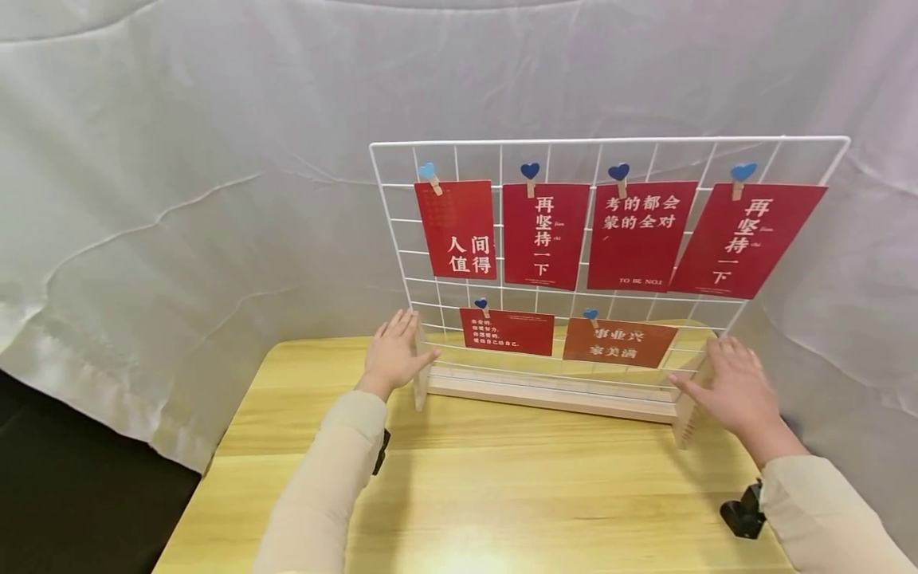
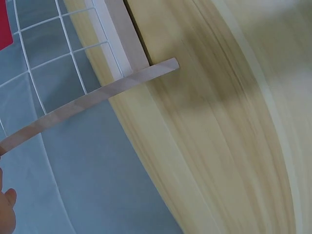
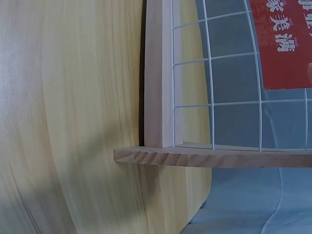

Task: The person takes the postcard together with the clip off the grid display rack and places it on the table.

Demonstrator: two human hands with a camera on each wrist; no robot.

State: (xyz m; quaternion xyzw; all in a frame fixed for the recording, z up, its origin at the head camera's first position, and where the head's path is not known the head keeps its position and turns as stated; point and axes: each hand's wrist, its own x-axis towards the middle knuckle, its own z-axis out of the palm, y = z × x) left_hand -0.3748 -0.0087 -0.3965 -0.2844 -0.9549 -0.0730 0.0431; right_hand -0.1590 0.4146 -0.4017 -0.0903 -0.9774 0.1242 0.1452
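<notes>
A white wire grid rack (image 1: pixel 610 141) stands on a wooden base (image 1: pixel 552 400) with a wooden foot at each end. Heart-topped clothespins hold red cards (image 1: pixel 547 247) on it, larger ones above and two smaller ones (image 1: pixel 506 332) below. At the rack's left end my left hand (image 1: pixel 393 355) lies against the wooden upright, fingers extended and thumb spread to the front. My right hand (image 1: pixel 739 391) is at the right upright in the same way, its thumb pointing inward. Part of the left hand (image 2: pixel 7 209) shows at the edge of the left wrist view, beside the upright (image 2: pixel 87 100).
The rack stands toward the back of a light wood table (image 1: pixel 502 478). Pale grey cloth (image 1: pixel 215 159) hangs behind and along the sides. Black wrist devices (image 1: pixel 746 510) sit by both cuffs. A dark area (image 1: pixel 72 478) lies beyond the table at the left.
</notes>
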